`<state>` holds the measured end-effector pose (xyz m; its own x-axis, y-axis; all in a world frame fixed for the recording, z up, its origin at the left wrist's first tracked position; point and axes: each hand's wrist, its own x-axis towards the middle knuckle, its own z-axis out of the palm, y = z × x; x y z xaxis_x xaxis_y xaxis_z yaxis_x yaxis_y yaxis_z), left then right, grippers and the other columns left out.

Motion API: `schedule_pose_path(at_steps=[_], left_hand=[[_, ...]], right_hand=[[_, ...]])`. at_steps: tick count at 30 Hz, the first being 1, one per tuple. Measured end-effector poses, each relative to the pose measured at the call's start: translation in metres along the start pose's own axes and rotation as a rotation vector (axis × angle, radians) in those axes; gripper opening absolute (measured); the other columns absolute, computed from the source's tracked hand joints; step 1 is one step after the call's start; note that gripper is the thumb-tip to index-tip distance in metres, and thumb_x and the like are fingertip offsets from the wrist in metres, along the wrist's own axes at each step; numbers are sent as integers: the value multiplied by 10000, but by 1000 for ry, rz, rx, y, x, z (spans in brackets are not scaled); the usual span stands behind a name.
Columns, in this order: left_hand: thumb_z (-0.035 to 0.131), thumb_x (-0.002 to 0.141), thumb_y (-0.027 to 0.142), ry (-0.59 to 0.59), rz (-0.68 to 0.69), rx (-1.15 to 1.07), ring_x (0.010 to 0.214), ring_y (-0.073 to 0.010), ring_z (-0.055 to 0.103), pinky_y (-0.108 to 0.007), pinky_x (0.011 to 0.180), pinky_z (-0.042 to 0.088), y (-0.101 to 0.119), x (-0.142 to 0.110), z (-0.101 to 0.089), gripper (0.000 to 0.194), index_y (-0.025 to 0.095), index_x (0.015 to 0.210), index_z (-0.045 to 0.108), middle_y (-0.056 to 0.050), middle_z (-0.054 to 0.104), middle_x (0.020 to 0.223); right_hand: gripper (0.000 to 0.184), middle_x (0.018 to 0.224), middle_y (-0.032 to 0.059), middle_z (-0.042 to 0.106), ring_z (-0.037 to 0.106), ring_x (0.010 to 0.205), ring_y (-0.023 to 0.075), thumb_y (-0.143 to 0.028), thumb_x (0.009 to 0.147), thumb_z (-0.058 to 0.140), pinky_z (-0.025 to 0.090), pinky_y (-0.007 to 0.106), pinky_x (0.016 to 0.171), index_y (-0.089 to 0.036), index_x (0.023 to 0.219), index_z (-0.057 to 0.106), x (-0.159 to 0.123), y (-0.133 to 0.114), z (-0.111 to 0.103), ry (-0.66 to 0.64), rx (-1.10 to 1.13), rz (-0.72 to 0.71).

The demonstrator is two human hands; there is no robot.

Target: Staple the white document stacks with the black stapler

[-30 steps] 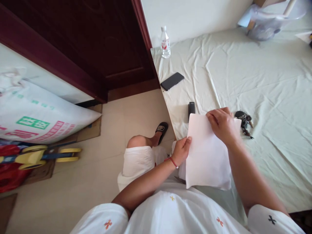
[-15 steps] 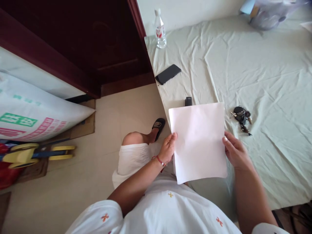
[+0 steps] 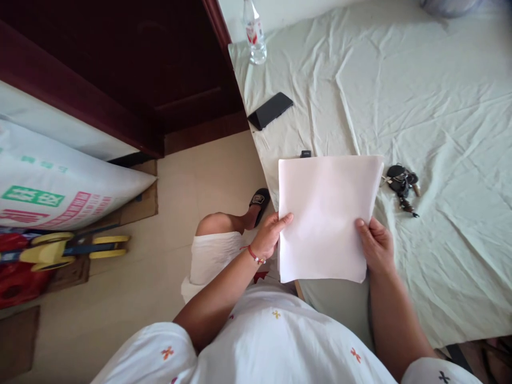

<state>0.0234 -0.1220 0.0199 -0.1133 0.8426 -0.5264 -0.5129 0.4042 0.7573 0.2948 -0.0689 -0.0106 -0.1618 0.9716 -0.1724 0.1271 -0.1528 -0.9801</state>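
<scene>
A stack of blank white paper [image 3: 326,218] is held over the near left edge of the table. My left hand [image 3: 272,233] grips its left side, thumb on top and fingers hidden beneath. On the right side my right hand [image 3: 376,245] pinches the sheets, the thumb lying on the top face. The stack's edges look fairly even. Just beyond its far edge a small black object [image 3: 306,153] peeks out, mostly covered by the paper. To the right of the stack lies a bunch of keys [image 3: 402,184] with a black fob.
The table wears a wrinkled pale green cloth [image 3: 440,133]. A dark phone [image 3: 271,110] and a clear plastic bottle [image 3: 255,37] stand near its left edge. On the floor at left are a printed white sack [image 3: 68,176] and a yellow-and-blue wheeled item [image 3: 52,250].
The paper stack has turned slightly and its right edge now slants. My right hand has shifted its hold inward on the sheets. The camera view has tilted a little downward.
</scene>
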Motion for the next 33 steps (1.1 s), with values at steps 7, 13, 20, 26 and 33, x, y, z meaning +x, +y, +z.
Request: schedule_pose_path(at_steps=[7, 13, 20, 26, 33], left_hand=[[799, 766, 694, 41, 194, 190, 649, -124, 540, -277, 663, 440, -6, 21, -9, 537, 163, 765, 718, 1, 660, 698], [832, 733, 684, 72, 148, 94, 708, -154, 616, -293, 694, 488, -11, 21, -10, 540, 161, 850, 756, -27, 721, 768], [977, 612, 488, 76, 12, -81, 720, -174, 686, -344, 766, 560, 3, 9, 1, 489, 155, 926, 805, -53, 789, 835], [977, 607, 517, 105, 21, -107, 824, -229, 738, -392, 836, 575, -2, 9, 2, 544, 150, 973, 811, -84, 816, 921], [878, 659, 699, 152, 56, -126, 1027, -308, 750, -422, 941, 565, -8, 14, -4, 629, 134, 912, 765, -101, 803, 905]], right_hand=[[388, 792, -1, 678, 596, 651, 153, -557, 783, 877, 508, 281, 569, -260, 942, 684, 10, -8, 4, 154, 18, -16], [381, 784, -7, 659, 563, 629, 139, -570, 803, 856, 477, 269, 553, -254, 927, 685, 12, -8, 4, 121, -31, -14], [391, 764, -7, 672, 571, 613, 151, -554, 762, 893, 494, 281, 531, -259, 884, 667, 10, -7, 4, 125, -1, 3], [336, 849, 22, 748, 633, 665, 173, -544, 800, 863, 554, 318, 582, -251, 919, 751, 9, -4, 2, 87, 11, 38], [432, 688, -2, 586, 489, 608, 150, -619, 928, 690, 418, 288, 529, -232, 744, 639, 8, -10, 2, 125, -283, -66]])
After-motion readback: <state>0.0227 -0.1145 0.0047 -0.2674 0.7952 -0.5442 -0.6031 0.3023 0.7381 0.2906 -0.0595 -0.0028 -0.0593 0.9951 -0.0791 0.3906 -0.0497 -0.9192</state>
